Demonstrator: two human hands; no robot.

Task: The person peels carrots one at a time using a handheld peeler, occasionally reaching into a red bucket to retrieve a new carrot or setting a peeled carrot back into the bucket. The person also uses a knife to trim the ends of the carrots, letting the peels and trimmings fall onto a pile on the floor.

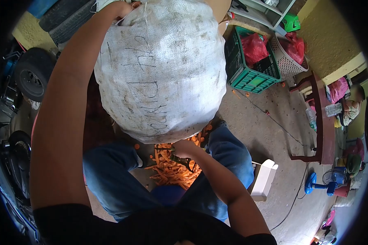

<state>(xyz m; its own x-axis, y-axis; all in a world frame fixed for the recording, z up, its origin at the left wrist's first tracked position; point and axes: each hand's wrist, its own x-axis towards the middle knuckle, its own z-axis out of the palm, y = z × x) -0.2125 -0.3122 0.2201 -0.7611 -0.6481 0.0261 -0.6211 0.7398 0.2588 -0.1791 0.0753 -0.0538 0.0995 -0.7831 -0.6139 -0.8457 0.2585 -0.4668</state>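
Note:
A big, full white woven sack (163, 73) with handwriting on it bulges in front of me, tilted over my lap. My left hand (124, 9) is closed on its upper left edge, by a loose fold and string. Low down, my right hand (185, 148) is curled at the sack's bottom edge, its fingertips partly hidden by the cloth. Just below that hand shows a dark green and black object (183, 162). Between my knees lies a heap of orange carrot strips (171, 173), with some round slices around it.
A green crate (253, 79) and a white basket (288, 61) hold red bags at the upper right. On the right are a white open box (263, 179), a wooden bench (328, 122), a blue fan (333, 183) and a seated person. Tyres and motorbikes line the left.

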